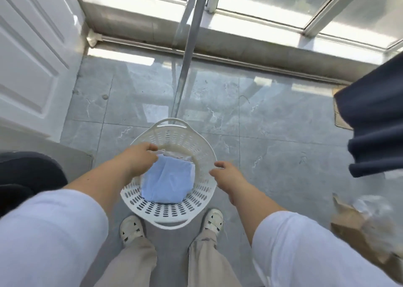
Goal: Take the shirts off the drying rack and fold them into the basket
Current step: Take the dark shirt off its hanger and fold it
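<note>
Grey tiled floor (pixel 272 156): white basket (pixel 165 210), cardboard (pixel 349 228), rack pole (pixel 185 69).

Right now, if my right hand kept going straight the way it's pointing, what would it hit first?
Probably the white basket's rim. The right hand points up and left in the picture, fingertips right beside that rim. Depth is unclear from above, so it might pass over the rim toward the folded blue shirt inside.

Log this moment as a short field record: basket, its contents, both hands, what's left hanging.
basket: white perforated basket on the grey tile floor, between the person's feet
contents: folded light blue shirt, something white beneath it
left hand: left hand over the basket's far side, fingers curled, grip unclear
right hand: right hand at the right rim
still hanging: dark navy garment, far right
</note>
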